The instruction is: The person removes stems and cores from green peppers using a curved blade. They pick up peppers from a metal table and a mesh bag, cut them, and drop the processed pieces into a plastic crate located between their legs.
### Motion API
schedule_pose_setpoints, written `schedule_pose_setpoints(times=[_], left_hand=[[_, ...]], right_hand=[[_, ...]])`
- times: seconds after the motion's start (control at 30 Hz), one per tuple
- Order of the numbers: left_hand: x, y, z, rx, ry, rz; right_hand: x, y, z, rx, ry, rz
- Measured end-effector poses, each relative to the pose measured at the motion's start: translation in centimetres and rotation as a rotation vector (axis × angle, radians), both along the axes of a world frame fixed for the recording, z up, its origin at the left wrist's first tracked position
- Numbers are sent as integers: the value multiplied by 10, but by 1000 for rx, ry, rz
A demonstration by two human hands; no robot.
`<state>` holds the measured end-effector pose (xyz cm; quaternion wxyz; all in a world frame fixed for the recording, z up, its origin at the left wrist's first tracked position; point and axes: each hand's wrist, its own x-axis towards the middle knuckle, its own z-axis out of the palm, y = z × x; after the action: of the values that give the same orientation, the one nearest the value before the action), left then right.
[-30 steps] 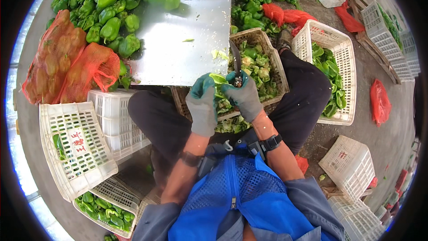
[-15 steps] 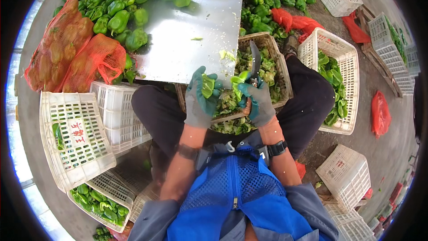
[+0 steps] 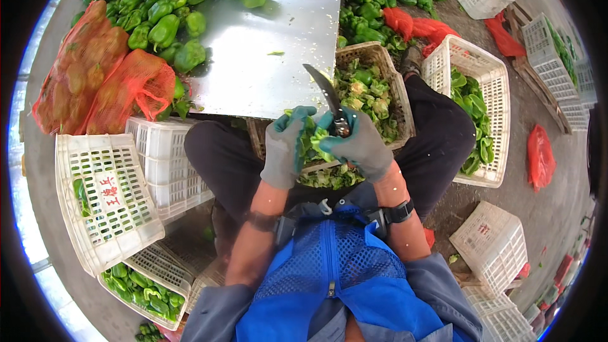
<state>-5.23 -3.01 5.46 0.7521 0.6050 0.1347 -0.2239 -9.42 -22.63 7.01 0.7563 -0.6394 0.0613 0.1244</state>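
Both hands wear grey gloves with green fingers and meet just off the metal table's near edge. My left hand [image 3: 283,151] is closed around pieces of green bell pepper [image 3: 313,142], partly hidden by the fingers. In my right hand [image 3: 362,145] is a curved knife [image 3: 327,92], its dark blade pointing up and left over the table corner. The right thumb presses close to the pepper. Beneath the hands sits a beige crate [image 3: 407,104] holding pale pepper cores and green scraps.
Whole green peppers [image 3: 166,30] cover the far left of the metal table [image 3: 259,79]. Red mesh sacks [image 3: 82,76] and white crates [image 3: 142,196] stand at left. On the right, a white crate [image 3: 502,107] holds cut peppers; a red bag [image 3: 541,158] lies on the floor.
My hands have come closer together. The knife has swung left, its tip now over the table. The pepper piece at my right hand has shifted towards my left, and more core scraps show in the crate.
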Motion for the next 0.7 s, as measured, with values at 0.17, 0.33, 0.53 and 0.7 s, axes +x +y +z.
schedule_pose_setpoints(times=[0.17, 0.33, 0.53, 0.7], left_hand=[[15, 30, -40, -492, 40, 94], [11, 17, -26, -516, 33, 249], [4, 10, -32, -591, 89, 247], [8, 13, -25, -718, 108, 223]], right_hand=[[-14, 6, -3, 54, 113, -48], [-6, 20, -13, -662, -367, -192], [-1, 43, -38, -1015, -615, 8], [16, 45, -42, -984, -696, -40]])
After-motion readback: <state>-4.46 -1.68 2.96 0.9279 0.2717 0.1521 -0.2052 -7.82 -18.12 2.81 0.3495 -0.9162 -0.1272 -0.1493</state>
